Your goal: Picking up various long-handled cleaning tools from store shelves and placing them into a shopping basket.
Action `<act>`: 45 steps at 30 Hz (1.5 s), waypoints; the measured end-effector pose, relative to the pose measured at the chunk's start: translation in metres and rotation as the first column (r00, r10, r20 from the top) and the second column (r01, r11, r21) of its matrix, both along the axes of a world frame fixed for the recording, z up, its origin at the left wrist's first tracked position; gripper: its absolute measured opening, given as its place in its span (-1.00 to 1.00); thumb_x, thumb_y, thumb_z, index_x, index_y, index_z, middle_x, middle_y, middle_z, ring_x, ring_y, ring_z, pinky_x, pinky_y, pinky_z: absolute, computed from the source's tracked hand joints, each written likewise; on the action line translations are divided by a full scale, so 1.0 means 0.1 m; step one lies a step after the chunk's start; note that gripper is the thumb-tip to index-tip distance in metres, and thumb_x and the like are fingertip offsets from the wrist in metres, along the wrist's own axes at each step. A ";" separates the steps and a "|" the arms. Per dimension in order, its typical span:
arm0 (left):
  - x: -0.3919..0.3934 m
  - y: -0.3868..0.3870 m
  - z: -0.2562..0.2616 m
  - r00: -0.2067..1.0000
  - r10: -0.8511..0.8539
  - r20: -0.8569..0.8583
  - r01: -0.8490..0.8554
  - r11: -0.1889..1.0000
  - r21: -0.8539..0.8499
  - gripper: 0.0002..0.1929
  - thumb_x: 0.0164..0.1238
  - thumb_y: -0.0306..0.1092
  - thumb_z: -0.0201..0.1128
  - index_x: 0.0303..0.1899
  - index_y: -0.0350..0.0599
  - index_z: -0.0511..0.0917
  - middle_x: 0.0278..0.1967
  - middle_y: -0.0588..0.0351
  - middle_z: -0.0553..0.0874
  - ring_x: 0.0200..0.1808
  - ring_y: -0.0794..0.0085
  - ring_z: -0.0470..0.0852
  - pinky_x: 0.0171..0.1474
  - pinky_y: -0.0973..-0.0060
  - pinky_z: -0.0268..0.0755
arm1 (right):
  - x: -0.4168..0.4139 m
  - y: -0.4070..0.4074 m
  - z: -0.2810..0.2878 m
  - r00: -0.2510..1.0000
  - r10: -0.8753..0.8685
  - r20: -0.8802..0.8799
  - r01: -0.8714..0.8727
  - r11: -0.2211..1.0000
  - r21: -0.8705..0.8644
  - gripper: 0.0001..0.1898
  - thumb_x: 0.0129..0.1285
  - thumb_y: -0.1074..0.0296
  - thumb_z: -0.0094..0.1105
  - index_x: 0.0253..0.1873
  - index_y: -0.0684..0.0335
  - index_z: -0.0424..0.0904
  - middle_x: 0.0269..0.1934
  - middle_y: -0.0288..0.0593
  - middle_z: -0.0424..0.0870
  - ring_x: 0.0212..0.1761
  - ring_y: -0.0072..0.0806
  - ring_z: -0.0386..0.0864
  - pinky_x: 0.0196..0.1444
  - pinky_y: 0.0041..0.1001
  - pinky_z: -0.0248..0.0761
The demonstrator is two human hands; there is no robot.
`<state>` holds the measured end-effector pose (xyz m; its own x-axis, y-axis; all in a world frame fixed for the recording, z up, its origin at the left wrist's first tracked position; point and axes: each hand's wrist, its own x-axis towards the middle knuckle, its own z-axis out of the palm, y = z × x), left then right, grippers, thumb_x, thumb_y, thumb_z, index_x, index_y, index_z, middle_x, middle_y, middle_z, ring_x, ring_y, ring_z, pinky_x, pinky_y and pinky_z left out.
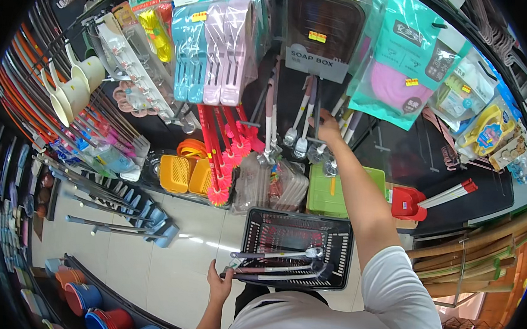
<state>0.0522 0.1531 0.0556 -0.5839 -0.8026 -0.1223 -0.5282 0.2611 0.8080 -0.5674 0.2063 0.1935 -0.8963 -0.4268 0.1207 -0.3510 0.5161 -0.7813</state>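
My right hand (327,128) is raised among long-handled brushes hanging on rack hooks, its fingers curled by a metal hook; whether it grips a brush is hidden. Just left of it hangs a white-handled brush (305,126) with a plastic-wrapped head. Low in front of me, my left hand (220,283) is beside the left end of a black plastic basket (348,251), finger and thumb apart around a dark handle end; a firm grip is not clear. Inside the basket lie a purple-and-white brush (276,255), a pinkish-handled brush (270,270) and a dark-handled brush (279,277).
Above hang packaged clothes pegs (213,53), a soap box (323,30) and a teal packet (401,60). Red brushes (220,162), yellow baskets (174,172), a green plastic container (329,200) and a red dustpan (407,204) line the low shelf. Buckets (82,296) stand lower left.
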 end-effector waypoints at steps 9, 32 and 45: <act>0.28 0.00 0.08 0.997 -0.018 0.071 0.013 0.998 0.068 -0.21 0.38 -0.26 0.43 0.49 -0.43 0.21 0.41 -0.41 0.43 0.45 -0.13 0.43 0.42 0.09 0.34 | 0.05 -0.50 0.18 0.998 -0.059 -0.024 0.061 0.993 0.099 -0.47 0.32 0.02 0.36 0.16 0.38 0.61 -0.01 0.24 0.75 0.11 0.12 0.70 0.17 -0.11 0.53; -0.92 0.59 1.75 0.951 -0.064 -0.301 0.180 0.910 0.374 -0.29 0.50 -0.39 0.30 0.57 -0.17 0.16 0.40 -0.19 0.46 0.14 0.28 0.58 0.13 0.38 0.54 | 2.13 0.92 0.45 0.965 0.196 -0.175 -0.185 0.979 0.081 -0.69 0.46 0.14 0.22 0.05 0.29 0.54 -0.17 0.28 0.70 -0.09 0.28 0.64 -0.06 0.09 0.47; -1.13 0.74 2.64 0.702 -0.219 -0.677 0.387 0.916 0.106 -0.39 0.51 -0.18 0.34 0.41 -0.27 0.33 0.24 -0.12 0.60 -0.12 0.44 0.68 -0.17 0.54 0.56 | 3.44 1.55 0.68 0.725 0.481 -0.492 -0.532 0.846 0.043 -0.51 0.19 0.47 0.37 0.26 0.08 0.62 -0.03 -0.18 0.70 -0.02 -0.18 0.70 0.00 -0.25 0.63</act>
<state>-0.0605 0.2267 0.3197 -0.7939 -0.5663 0.2215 0.2127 0.0827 0.9736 -0.2237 0.3609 0.2614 -0.3702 -0.7645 0.5276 -0.8707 0.0877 -0.4839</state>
